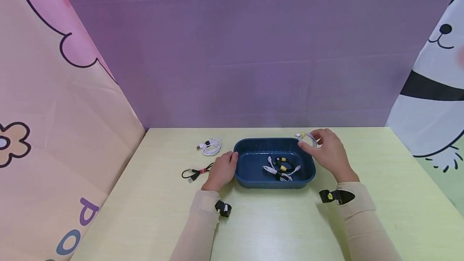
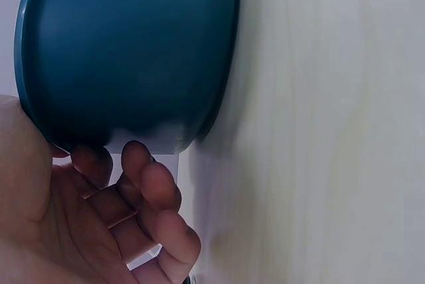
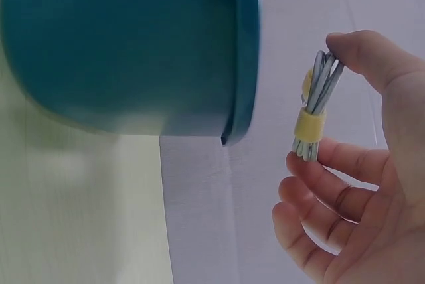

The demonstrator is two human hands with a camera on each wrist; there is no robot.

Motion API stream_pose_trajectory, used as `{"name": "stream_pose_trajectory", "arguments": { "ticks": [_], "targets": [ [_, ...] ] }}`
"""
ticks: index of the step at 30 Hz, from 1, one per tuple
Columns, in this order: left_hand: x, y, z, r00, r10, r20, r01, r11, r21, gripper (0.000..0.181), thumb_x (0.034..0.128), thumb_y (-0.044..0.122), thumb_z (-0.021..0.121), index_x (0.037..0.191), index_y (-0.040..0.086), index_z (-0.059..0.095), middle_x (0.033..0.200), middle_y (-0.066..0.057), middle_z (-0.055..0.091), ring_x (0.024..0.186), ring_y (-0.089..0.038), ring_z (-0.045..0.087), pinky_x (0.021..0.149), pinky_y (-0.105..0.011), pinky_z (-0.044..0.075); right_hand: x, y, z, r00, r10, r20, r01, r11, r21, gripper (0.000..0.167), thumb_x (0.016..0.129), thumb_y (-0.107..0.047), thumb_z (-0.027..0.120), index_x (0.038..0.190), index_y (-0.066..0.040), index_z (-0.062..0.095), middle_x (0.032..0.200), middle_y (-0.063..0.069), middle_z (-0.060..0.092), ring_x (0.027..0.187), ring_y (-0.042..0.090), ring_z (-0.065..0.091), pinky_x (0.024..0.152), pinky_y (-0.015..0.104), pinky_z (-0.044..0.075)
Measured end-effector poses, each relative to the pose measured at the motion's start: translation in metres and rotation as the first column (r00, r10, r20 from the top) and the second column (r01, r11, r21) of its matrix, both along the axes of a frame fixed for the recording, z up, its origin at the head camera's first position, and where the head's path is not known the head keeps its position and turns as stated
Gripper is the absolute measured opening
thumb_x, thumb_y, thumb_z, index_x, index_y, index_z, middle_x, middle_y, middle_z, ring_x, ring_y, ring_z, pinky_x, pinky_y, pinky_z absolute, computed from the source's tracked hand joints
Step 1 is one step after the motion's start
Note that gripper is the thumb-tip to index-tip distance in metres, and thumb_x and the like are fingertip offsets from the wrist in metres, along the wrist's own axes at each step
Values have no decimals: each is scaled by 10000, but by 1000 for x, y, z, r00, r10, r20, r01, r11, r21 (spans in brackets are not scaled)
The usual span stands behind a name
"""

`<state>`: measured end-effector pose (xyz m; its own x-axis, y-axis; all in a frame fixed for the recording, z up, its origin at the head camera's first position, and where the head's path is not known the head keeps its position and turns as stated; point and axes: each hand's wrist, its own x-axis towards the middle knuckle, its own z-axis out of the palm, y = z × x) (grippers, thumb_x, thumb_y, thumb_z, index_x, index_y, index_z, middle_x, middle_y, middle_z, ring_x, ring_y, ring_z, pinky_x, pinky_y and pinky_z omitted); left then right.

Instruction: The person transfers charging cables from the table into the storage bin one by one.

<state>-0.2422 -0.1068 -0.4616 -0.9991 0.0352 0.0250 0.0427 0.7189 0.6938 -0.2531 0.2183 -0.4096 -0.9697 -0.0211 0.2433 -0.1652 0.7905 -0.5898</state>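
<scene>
My right hand pinches a coiled white cable with a yellow tie between thumb and fingertips. It is above the right back corner of a blue plastic basin. The basin's left end is gripped by my left hand, thumb at the rim and fingers curled against the outer wall. Inside the basin lie a white cable with a black tie and a black cable with yellow ties. The left wrist view shows only the basin's outside, not its contents.
Left of the basin, a coiled white cable with a black tie lies on the pale wooden table. Nearer, a black USB cable with a red tie lies partly behind my left hand. A purple cloth hangs along the table's back edge.
</scene>
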Motion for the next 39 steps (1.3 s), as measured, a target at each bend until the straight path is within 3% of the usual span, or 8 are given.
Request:
{"name": "stream_pose_trajectory", "arguments": {
  "ticks": [26, 39],
  "targets": [
    [-1, -1, -2, 1000, -4, 5, 4, 1000, 10, 412, 1110, 350, 390, 993, 54, 651, 716, -42, 487, 681, -203, 522, 611, -301, 369, 0, -7, -3, 1000, 24, 2, -24, 1000, 15, 577, 915, -486, 721, 1248, -27, 616, 1163, 172, 583, 1077, 334, 531, 771, 371, 473],
    [0, -2, -2, 1000, -5, -30, 5, 1000, -4, 400, 1104, 344, 389, 884, 91, 607, 690, -29, 462, 634, -201, 505, 586, -307, 355, 0, -9, -4, 999, 47, -6, -46, 999, 21, 590, 913, -489, 732, 1264, -29, 613, 1174, 171, 592, 1081, 334, 531, 794, 389, 480]
  ]
}}
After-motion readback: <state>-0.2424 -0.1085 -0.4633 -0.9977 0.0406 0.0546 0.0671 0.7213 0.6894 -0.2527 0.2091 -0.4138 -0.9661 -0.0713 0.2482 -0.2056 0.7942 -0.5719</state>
